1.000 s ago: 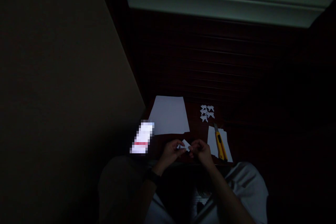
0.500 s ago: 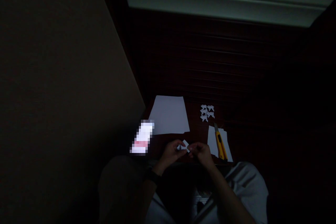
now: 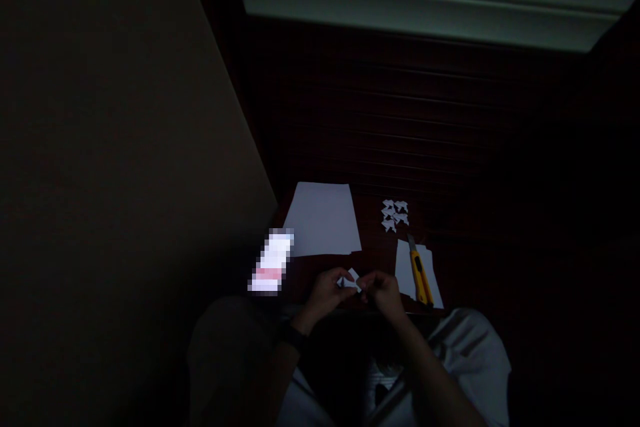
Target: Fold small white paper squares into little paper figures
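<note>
Both of my hands meet over the near edge of a dark table, around a small folded piece of white paper (image 3: 354, 274). My left hand (image 3: 327, 292) pinches the paper from the left between thumb and fingers. From the other side, my right hand (image 3: 381, 291) grips its right edge with closed fingertips, which partly cover it. To the right lies a yellow utility knife (image 3: 421, 280), blade pointing away, on top of a small stack of white paper (image 3: 404, 270). Beyond it sit several small folded paper figures (image 3: 395, 213) in a cluster.
Large white sheets (image 3: 323, 220) lie at the back left of the table. A lit, pixelated phone-like rectangle (image 3: 273, 260) overlaps their near left corner. A wall (image 3: 150, 147) rises close on the left, and dark slatted panelling (image 3: 400, 100) stands behind the table.
Almost nothing differs. The folded paper and the fingertips on it have shifted very slightly; the hands keep their grip in the same place.
</note>
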